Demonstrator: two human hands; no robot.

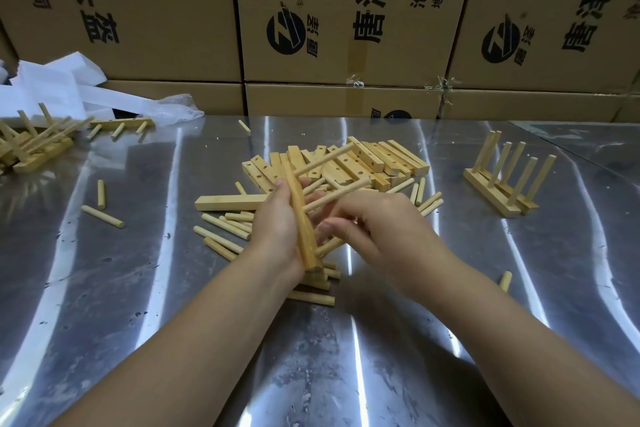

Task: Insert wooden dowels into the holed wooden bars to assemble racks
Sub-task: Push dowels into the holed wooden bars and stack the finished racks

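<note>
One dowelled bar (306, 236) in left hand (277, 230)

The person works bare-handed and bare-armed. The left forearm (194, 340) comes into view from 7 o'clock and the right forearm (519, 329) from 4 o'clock, both uncovered and smooth from the frame edge all the way to the wrists. Each looks broad at the picture's edge and narrows toward the wrist. The left hand (273, 222) and the right hand (374, 232), close to the centre, are likewise uncovered. On the right hand the knuckles show as a soft, rounded ridge, and one digit's tip on its 9 o'clock side carries a short-trimmed nail (325, 226)
</note>
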